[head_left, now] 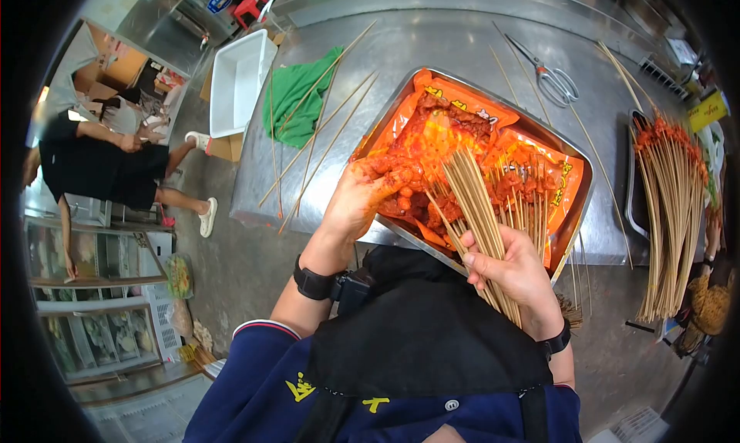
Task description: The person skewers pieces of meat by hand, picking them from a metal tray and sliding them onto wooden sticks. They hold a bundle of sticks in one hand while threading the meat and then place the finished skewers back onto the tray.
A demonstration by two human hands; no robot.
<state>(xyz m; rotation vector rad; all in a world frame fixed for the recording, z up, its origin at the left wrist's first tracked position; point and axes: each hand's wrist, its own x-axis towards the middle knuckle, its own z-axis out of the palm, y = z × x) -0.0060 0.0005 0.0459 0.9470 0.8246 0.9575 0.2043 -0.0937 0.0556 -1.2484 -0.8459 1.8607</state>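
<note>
A metal tray (583, 212) lies at the table's front edge, lined with orange printed plastic bags (566, 182). Inside are pieces of red, sauce-coated meat (455, 122) and a row of loaded skewers (532, 200). My right hand (509, 270) is closed round a thick bundle of bamboo skewers (479, 208), tilted with its upper ends over the tray. My left hand (374, 189), smeared with red sauce, is over the tray's left side. Its fingers are curled together at the meat beside the bundle; what they pinch is hidden.
Loose bamboo skewers (320, 146) lie across the steel table (432, 38) and a green cloth (297, 96). A white bin (237, 81) is at the left, scissors (556, 85) behind the tray. Many loaded skewers (671, 219) rest at right. Another person (104, 162) stands at far left.
</note>
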